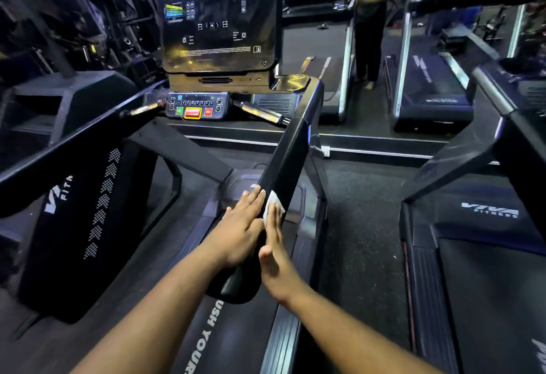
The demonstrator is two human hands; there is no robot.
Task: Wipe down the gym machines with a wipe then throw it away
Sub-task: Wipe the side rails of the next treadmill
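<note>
the person stands on the treadmill belt, both hands on the right handrail, the black padded bar running up toward one o'clock. the right hand lies flat with its fingers straight and together, pressing the white wipe onto the rail's top face. the left hand rests just beside it at nine o'clock, fingers straight and close, laid along the rail's inner edge — gripping nothing.

the wipe looks thin, soft and limp — it should bunch or slide out from under a flat palm, so i'd pinch it by a bunched middle rather than a corner. the rail looks smooth, maybe slick once damp.

readable writing: "viva fitness" on the neighbouring treadmill deck at three o'clock, part of "viva" on the left side panel, and "ush your" on the belt at six o'clock. the console text at twelve is too small to read.
</note>
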